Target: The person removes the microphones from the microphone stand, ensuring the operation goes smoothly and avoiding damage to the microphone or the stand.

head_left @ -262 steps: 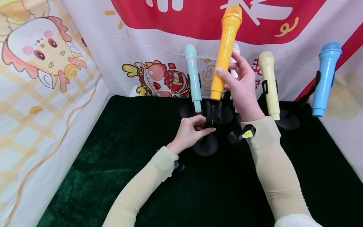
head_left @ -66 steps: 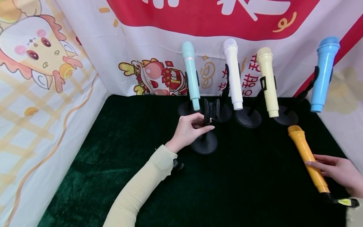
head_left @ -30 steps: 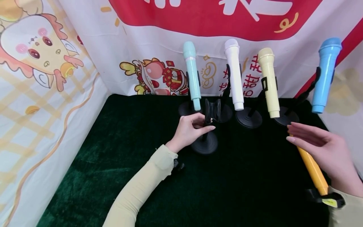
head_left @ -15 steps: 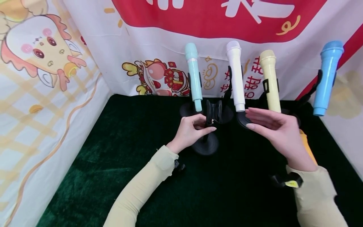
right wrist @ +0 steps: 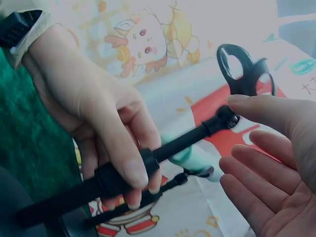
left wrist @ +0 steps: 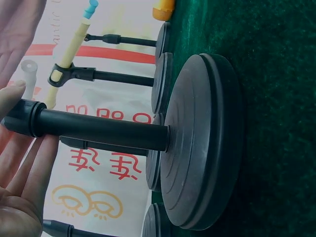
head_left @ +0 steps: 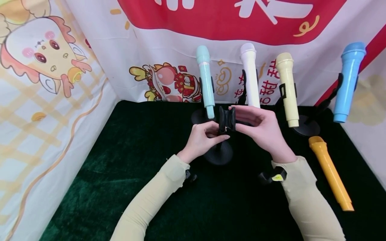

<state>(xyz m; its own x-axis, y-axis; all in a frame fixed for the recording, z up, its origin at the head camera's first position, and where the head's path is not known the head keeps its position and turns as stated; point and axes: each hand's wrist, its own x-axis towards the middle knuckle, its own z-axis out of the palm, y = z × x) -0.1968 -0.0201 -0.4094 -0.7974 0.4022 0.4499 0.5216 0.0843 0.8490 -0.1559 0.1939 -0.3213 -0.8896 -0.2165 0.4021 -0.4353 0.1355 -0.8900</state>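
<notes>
My left hand (head_left: 200,140) grips the pole of a black microphone stand (head_left: 219,154), thumb and fingers around its collar in the right wrist view. The round base (left wrist: 190,143) sits on the dark green cloth. On top, the stand's clip (right wrist: 247,74) holds no microphone. My right hand (head_left: 262,130) is at the clip's right side, its thumb (right wrist: 261,109) right at the clip's lower end and its fingers extended and spread. An orange microphone (head_left: 330,172) lies on the cloth at the right, apart from both hands.
Behind stand several microphones in black stands: mint (head_left: 206,82), white (head_left: 250,75), cream (head_left: 287,90) and blue (head_left: 349,82). A printed white and red cloth backdrop (head_left: 181,36) closes off the back, and a patterned sheet (head_left: 45,140) the left side.
My right hand carried the orange microphone from the front stand to the right, laid it down and let go, then came back left to the clip. My left hand stayed on the pole.
</notes>
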